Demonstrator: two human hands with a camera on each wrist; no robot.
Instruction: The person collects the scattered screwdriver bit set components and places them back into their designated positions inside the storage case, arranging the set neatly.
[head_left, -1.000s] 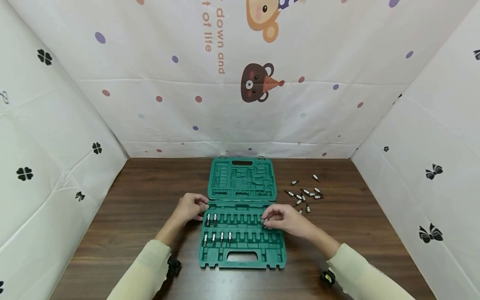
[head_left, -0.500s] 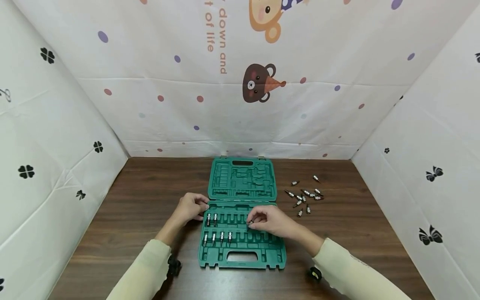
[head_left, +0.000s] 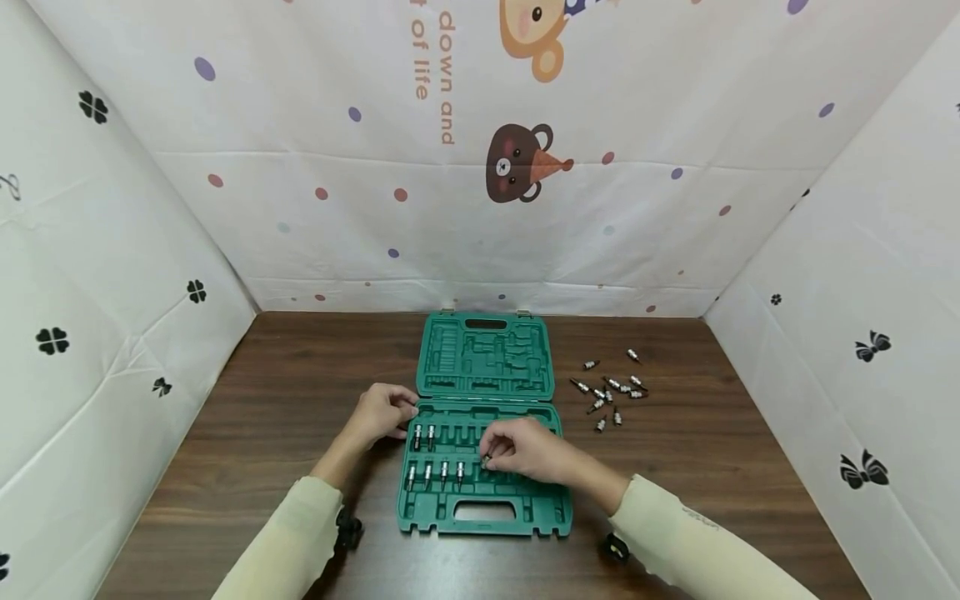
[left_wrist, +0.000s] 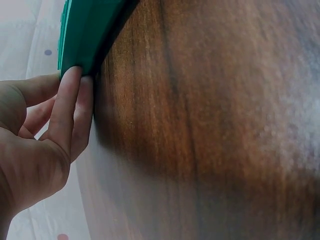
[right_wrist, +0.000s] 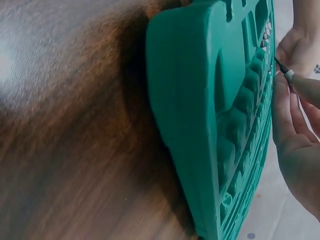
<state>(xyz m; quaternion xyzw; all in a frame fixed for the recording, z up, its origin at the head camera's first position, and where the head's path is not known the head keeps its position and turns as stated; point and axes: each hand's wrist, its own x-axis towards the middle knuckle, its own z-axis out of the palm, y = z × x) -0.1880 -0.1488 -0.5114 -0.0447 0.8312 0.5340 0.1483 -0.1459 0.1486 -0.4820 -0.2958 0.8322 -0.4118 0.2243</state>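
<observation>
A green plastic tool case (head_left: 429,512) lies opened flat on the table, its lid (head_left: 487,354) folded back. My left hand (head_left: 377,415) holds the case's left edge near the hinge, thumb on the rim; in the left wrist view its fingers (left_wrist: 65,112) press the green side wall (left_wrist: 92,35). Between thumb and fingers, my right hand (head_left: 528,450) pinches a small bit socket (right_wrist: 286,71) with a dark tip and silver body, close over the slots right of the seated ones. Two bit sockets (head_left: 423,438) sit in the far row, several more (head_left: 444,475) in the near row.
Several loose bit sockets (head_left: 615,386) lie scattered on the brown wooden table (head_left: 315,358), right of the lid. Patterned white cloth (head_left: 337,233) hangs at the back and both sides. A carry-handle cutout (head_left: 484,511) opens in the case's front edge.
My right hand has moved left across the case with the bit socket, and slightly nearer, ending beside the seated ones. The left hand stays on the case edge.
</observation>
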